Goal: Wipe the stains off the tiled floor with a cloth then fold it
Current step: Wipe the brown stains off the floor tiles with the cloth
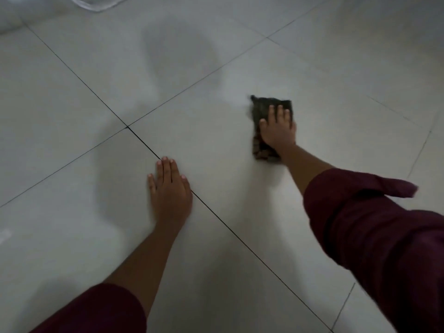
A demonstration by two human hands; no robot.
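Observation:
A small dark patterned cloth (262, 109) lies flat on the pale tiled floor (216, 145), right of centre. My right hand (277, 129) presses down on the cloth with straight fingers, covering its middle. My left hand (169, 188) rests palm down on the bare tile, fingers straight and together, beside a dark grout line. Both arms wear dark red sleeves. No stain shows clearly on the tiles around the cloth.
Dark grout lines (101, 102) cross the floor diagonally and meet left of my left hand. A pale rounded object (96, 3) sits at the top left edge. A soft grey shadow lies over the tiles at upper centre.

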